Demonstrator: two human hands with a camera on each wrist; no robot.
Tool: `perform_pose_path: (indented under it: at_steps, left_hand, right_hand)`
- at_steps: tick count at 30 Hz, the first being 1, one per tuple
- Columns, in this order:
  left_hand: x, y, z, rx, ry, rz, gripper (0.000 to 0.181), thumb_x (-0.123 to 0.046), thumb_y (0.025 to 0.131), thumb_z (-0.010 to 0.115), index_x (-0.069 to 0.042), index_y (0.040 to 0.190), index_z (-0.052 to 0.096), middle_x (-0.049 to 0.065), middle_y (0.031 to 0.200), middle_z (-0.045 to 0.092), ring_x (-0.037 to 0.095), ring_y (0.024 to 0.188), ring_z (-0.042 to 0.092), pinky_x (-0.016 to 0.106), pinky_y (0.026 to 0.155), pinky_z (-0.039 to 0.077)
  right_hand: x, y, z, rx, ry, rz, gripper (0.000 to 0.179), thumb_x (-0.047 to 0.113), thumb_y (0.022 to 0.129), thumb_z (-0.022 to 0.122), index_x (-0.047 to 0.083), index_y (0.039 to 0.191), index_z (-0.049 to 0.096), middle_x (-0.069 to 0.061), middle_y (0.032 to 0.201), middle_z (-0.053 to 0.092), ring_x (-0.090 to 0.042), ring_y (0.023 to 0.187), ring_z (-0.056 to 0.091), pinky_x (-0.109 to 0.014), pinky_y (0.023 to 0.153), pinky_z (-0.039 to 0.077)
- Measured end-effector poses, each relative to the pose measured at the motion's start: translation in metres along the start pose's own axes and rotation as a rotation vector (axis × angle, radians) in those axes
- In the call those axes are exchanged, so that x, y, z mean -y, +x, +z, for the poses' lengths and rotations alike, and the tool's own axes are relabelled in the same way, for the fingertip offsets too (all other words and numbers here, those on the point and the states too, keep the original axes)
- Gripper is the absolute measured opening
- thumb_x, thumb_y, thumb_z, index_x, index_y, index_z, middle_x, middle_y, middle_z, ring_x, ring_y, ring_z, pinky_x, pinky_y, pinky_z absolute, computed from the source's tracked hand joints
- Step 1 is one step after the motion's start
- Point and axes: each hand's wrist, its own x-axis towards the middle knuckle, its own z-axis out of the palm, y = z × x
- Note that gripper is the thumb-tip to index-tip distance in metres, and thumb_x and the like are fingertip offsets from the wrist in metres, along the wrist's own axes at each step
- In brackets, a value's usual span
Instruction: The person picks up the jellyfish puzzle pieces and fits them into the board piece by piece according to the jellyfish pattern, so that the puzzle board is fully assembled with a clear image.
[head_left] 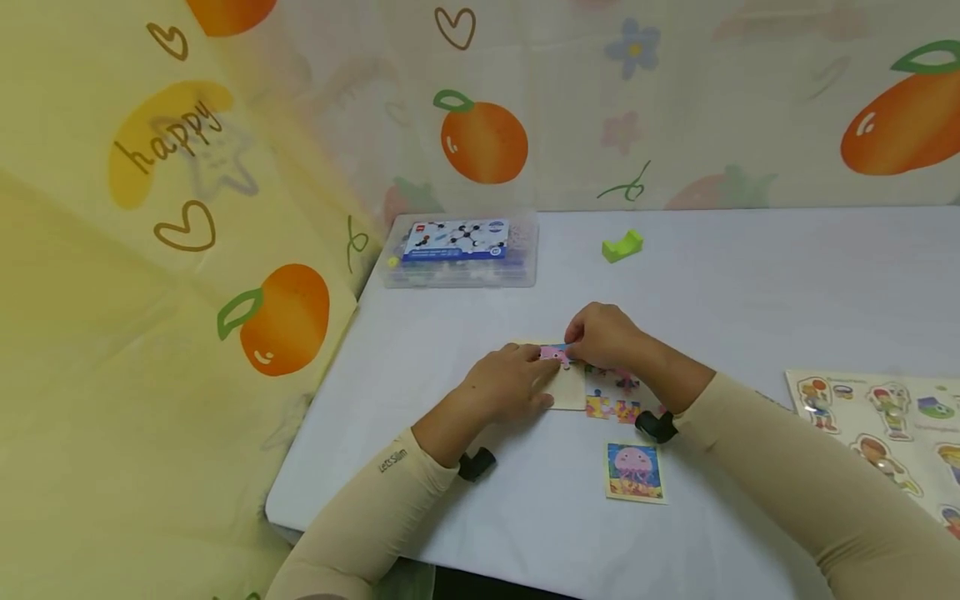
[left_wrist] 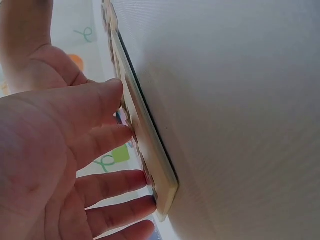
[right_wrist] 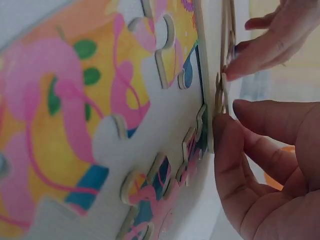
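Note:
A wooden puzzle board [head_left: 567, 393] lies on the white table, with pink and blue jigsaw pieces [head_left: 553, 353] along its far edge. Across its left side my left hand [head_left: 504, 385] rests with fingers extended, the fingertips on the pieces and rim in the left wrist view. My right hand [head_left: 606, 335] is at the board's far right corner, pinching a puzzle piece [right_wrist: 224, 92] between thumb and fingers in the right wrist view. Loose jigsaw pieces [head_left: 611, 408] lie right of the board, partly hidden under my right wrist. Closer to me is a jellyfish picture card [head_left: 636, 472].
A clear plastic case [head_left: 522, 260] with a molecule-patterned label stands at the back left. Behind my hands sits a small green block [head_left: 622, 246]. A board of cartoon figures [head_left: 855, 398] lies at the right, beside my right sleeve. A patterned curtain hangs at the back and left.

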Motion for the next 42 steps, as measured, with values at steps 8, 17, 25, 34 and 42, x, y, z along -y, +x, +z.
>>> perform_pose_path:
  at_steps: [8,17,25,34,42]
  left_hand:
    - [-0.004,0.000,-0.001,-0.004,0.039,-0.022,0.061,-0.052,0.101,0.058,-0.031,0.156,0.043,0.003,0.154,0.048,0.024,0.137,0.049,0.040,0.109,0.047]
    - [-0.006,0.003,0.002,-0.007,0.043,-0.026,0.061,-0.052,0.101,0.058,-0.032,0.156,0.043,0.002,0.154,0.046,0.023,0.137,0.048,0.041,0.110,0.046]
    - [-0.001,0.003,0.005,-0.032,0.047,-0.032,0.059,-0.055,0.099,0.059,-0.036,0.153,0.045,0.000,0.152,0.046,0.024,0.134,0.043,0.044,0.110,0.041]
    - [0.010,0.001,0.003,-0.042,0.004,-0.071,0.065,-0.060,0.097,0.059,-0.033,0.154,0.044,0.001,0.160,0.037,0.027,0.139,0.039,0.048,0.110,0.039]
    - [0.034,-0.005,0.000,-0.032,-0.053,-0.086,0.067,-0.055,0.092,0.068,-0.020,0.148,0.054,0.001,0.149,0.050,0.026,0.130,0.045,0.047,0.107,0.043]
  right_hand:
    - [-0.002,0.001,0.003,-0.052,-0.089,-0.014,0.006,0.013,0.094,0.069,0.009,0.096,0.072,-0.008,0.093,0.065,-0.023,0.081,0.059,-0.029,0.063,0.049]
    - [-0.013,-0.018,-0.011,-0.060,-0.190,-0.012,0.016,0.019,0.094,0.069,0.007,0.105,0.070,-0.011,0.102,0.065,-0.027,0.092,0.057,-0.042,0.081,0.049]
    - [-0.027,-0.038,-0.007,0.031,-0.265,0.007,0.029,0.026,0.087,0.081,0.008,0.106,0.069,-0.012,0.106,0.062,-0.028,0.094,0.055,-0.043,0.084,0.050]
    - [-0.026,-0.048,-0.006,-0.072,-0.186,-0.001,0.029,0.023,0.089,0.076,0.003,0.109,0.069,-0.012,0.105,0.064,-0.029,0.095,0.055,-0.044,0.086,0.050]
    - [-0.007,-0.046,0.004,-0.064,-0.136,-0.057,0.029,0.019,0.090,0.072,0.002,0.114,0.070,-0.007,0.098,0.067,-0.024,0.091,0.058,-0.039,0.084,0.053]
